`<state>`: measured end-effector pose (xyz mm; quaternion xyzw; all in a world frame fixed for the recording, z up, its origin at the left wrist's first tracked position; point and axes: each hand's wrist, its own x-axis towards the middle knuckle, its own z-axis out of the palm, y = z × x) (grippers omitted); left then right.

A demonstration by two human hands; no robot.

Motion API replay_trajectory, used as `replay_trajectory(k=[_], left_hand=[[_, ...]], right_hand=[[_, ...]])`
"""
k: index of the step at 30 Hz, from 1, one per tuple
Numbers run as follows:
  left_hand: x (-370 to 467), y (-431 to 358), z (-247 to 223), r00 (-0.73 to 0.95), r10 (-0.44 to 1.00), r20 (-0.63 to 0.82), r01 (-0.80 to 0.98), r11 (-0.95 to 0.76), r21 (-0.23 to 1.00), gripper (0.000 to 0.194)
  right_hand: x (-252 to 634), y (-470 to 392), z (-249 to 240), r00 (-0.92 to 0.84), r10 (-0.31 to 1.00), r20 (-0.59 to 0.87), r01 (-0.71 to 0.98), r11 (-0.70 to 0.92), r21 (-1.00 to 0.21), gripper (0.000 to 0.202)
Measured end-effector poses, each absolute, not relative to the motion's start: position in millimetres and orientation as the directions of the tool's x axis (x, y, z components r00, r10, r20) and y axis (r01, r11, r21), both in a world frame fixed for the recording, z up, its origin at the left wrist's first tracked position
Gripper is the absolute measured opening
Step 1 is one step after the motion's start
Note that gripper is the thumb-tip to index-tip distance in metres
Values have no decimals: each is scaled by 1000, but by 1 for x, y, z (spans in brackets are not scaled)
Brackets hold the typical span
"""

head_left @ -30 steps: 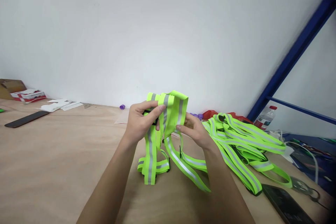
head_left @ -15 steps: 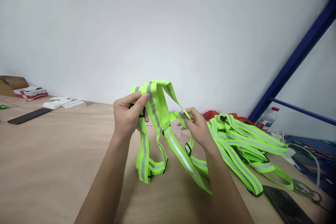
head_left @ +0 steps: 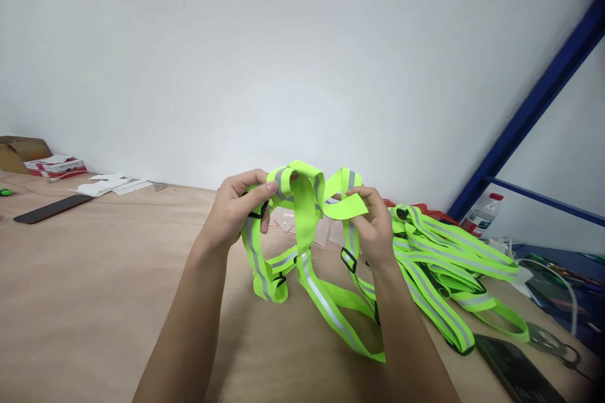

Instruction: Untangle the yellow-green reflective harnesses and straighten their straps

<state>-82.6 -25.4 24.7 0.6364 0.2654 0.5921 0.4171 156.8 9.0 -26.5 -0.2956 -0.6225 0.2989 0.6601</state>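
A neon-green strap harness with grey reflective stripes and black buckles hangs between both hands above the table. My left hand pinches its upper left part, thumb on the striped band, beside a black buckle. On the other side, my right hand is closed on the upper right straps, above another black buckle. The lower loops droop towards the wooden table. Right of my right hand lies a pile of similar green straps.
At right are a dark phone, a bottle with a red cap and a blue metal frame. Far left hold a black strip, white papers, a red-white box and a cardboard box.
My right hand has moved slightly right and now grips a folded upper strap. The harness top has spread into loops, and its left lower loop has risen. My left hand keeps its hold.
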Motion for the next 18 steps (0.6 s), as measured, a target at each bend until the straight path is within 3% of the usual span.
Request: replay_trajectory(k=[3, 10, 14, 18], left_hand=[[-84, -28, 26, 345, 839, 420, -129, -401, 907, 27], [-87, -25, 24, 556, 791, 254, -65, -264, 962, 33], [-84, -17, 18, 705, 704, 87, 78, -200, 977, 32], [-71, -12, 13, 719, 695, -10, 221, -215, 951, 34]], right_hand=[[161, 8, -27, -7, 766, 642, -48, 641, -766, 22], [158, 6, -26, -73, 825, 560, -205, 537, -818, 28], [148, 2, -23, -129, 849, 512, -271, 467, -842, 47], [143, -1, -21, -190, 838, 512, -283, 453, -846, 75]])
